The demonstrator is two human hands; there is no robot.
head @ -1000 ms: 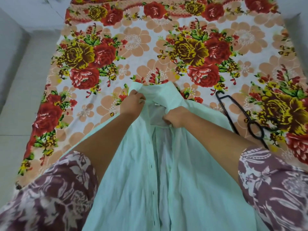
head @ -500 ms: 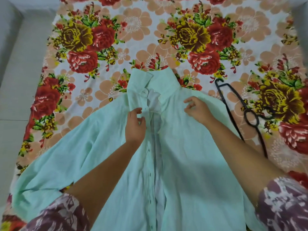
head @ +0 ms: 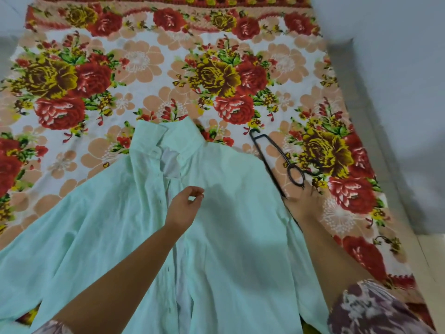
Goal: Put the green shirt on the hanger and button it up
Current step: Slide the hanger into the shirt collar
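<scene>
Surface: floral bedsheet with red and yellow roses and peach blossoms on white, spread flat.

Left hand: raised over the chest of the pale mint-green button-front shirt, just right of its front opening. The fingers are loosely curled, thumb near forefinger, with nothing seen between them.

Right hand: blurred, at the shirt's right edge and on the near end of the thin black wire hanger. Whether it grips cannot be told.

Shirt: lies front up and unbuttoned, with its collar pointing away and sleeves spread.

Hanger: lies flat on the sheet just right of the shirt's shoulder, outside the garment.

Sleeves: maroon-and-white print sleeve beside the shirt's near right corner.
</scene>
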